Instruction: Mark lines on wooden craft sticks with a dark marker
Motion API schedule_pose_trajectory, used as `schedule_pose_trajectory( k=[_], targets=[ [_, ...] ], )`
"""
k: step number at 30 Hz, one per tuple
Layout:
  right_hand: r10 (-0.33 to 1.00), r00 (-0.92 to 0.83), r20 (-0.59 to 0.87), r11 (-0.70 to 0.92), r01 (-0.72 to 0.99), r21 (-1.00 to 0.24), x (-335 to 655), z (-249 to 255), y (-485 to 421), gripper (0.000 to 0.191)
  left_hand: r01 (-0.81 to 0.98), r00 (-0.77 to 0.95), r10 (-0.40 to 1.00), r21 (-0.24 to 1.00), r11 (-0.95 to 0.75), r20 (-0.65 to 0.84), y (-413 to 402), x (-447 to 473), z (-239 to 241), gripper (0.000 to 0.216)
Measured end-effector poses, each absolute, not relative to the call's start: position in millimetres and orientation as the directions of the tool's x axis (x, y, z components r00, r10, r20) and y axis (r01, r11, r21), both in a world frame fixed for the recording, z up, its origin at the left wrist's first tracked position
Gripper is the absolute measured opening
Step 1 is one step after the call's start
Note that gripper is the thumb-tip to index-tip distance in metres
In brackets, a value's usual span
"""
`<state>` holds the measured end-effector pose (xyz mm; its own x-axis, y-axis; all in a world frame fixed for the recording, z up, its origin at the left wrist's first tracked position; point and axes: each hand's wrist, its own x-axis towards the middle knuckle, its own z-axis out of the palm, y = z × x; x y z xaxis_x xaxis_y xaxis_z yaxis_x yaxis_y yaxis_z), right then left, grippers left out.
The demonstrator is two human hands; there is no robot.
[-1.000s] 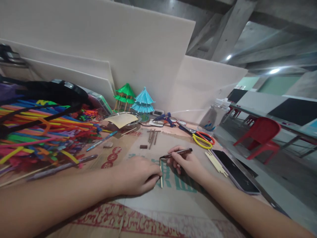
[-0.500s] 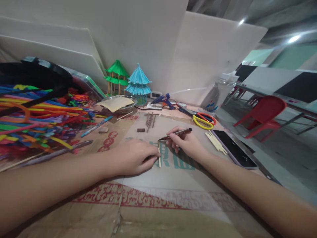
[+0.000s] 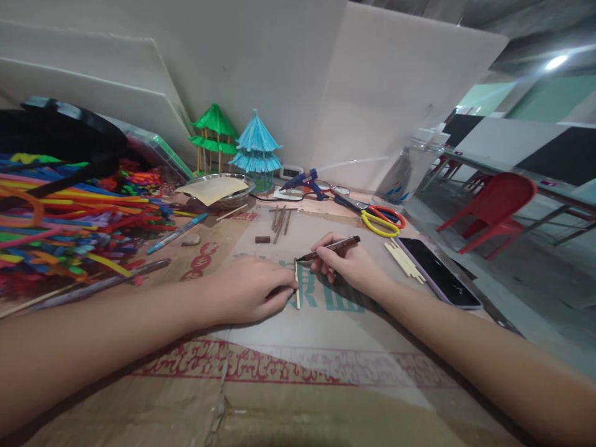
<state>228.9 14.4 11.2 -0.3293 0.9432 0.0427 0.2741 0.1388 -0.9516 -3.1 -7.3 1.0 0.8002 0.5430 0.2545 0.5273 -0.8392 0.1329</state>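
Between the thumb and fingers of my left hand [image 3: 261,287] is a short pale wooden stick [image 3: 297,300], standing lengthwise away from me on the plastic-covered cardboard [image 3: 326,347]. My right hand [image 3: 342,261] grips a dark brown marker [image 3: 339,248], its tip touching the far part of the stick, which looks brown there. Beyond my hands lie the marker's cap [image 3: 262,239] and several brown sticks [image 3: 280,222]. To the right of my right hand is a small row of plain pale sticks [image 3: 403,263].
A phone [image 3: 437,273] and scissors [image 3: 380,222] lie at the right. A blue glue gun [image 3: 305,183], a steel bowl [image 3: 237,197], and green [image 3: 214,130] and blue [image 3: 257,143] model pavilions stand at the back. Colourful pipe cleaners [image 3: 69,217] heap up at the left.
The marker tip stays at the stick's far part, with both hands nearly in place. The whole view has shifted slightly.
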Motion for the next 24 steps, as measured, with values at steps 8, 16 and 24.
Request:
schedule_pose_trajectory(
  k=[8,16,24],
  targets=[
    [0.945,-0.322,0.06,0.148,0.257,-0.955,229.0,7.9,16.5,0.025,0.518,0.802,0.536,0.14,-0.844,0.262,-6.9,-3.6,0.1,0.022],
    [0.925,-0.379,0.02,0.133,0.274,-0.952,230.0,13.2,14.2,0.023,0.525,0.8,0.543,0.14,-0.84,0.255,-6.8,-4.7,0.0,0.022],
    [0.935,-0.352,0.05,0.142,0.239,-0.961,228.9,10.1,15.5,0.027,0.519,0.802,0.537,0.14,-0.843,0.263,-6.8,-2.6,-0.1,0.023]
  ],
)
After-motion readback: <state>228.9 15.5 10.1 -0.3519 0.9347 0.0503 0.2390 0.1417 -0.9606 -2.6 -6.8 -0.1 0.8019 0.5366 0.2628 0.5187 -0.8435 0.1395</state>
